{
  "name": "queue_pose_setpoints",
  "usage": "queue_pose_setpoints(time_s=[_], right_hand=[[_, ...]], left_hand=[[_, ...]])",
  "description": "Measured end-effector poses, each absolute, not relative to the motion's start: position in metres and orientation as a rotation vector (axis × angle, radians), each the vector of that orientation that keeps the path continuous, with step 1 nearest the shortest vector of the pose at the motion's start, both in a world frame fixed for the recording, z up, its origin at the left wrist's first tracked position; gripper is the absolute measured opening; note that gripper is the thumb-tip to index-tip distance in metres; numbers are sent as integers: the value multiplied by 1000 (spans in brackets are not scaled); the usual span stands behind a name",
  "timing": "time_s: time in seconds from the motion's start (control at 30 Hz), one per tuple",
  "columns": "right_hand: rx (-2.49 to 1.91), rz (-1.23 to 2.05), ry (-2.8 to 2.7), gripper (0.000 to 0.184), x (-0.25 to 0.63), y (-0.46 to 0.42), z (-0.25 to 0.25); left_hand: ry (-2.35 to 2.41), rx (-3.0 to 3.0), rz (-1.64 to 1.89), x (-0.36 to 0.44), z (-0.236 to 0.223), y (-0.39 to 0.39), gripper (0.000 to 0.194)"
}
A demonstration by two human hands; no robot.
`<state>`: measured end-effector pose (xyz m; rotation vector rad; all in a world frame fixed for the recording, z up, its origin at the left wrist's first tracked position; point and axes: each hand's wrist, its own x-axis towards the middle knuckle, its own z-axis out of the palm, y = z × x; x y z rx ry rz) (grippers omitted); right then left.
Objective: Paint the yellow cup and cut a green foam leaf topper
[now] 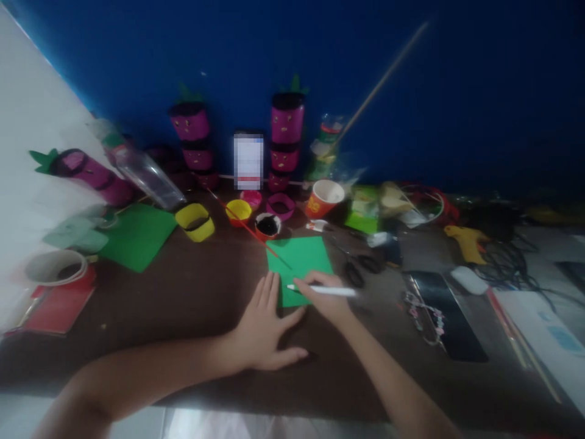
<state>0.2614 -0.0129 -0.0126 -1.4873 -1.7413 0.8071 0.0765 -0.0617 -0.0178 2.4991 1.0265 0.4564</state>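
Observation:
A green square sheet point(301, 256) lies flat on the dark table in front of me. Spread out beside its lower left edge is my left hand point(265, 326), fingers apart, the fingertips at the sheet's border. My right hand point(326, 296) is closed around a white pen point(336, 291), whose tip points left over the lower part of the sheet. A thin red-handled brush point(260, 238) slants down from the cups to the sheet. Close behind the sheet stands a small cup of dark paint point(267, 225). The picture is blurred, so any marks on the sheet cannot be made out.
Yellow cups point(195, 222) and a red paper cup point(325, 198) stand behind. Scissors point(361, 265), a phone point(448, 314) with a bracelet and a yellow glue gun point(467, 242) lie right. Purple stacked figures point(287, 137) line the blue wall. Another green sheet point(139, 235) lies left.

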Motion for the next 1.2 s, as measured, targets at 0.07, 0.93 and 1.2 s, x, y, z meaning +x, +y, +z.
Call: queue_pose_setpoints(time_s=[0.07, 0.93, 1.2], right_hand=[[-1489, 792, -1751, 32, 262, -13, -13], [-1422, 767, -1860, 38, 271, -15, -16], [-1440, 763, -1320, 39, 291, -12, -11]], left_hand=[[1025, 2493, 456, 77, -18, -62, 69], [1014, 2495, 470, 75, -18, -61, 69], [1008, 2506, 439, 74, -16, -61, 70]])
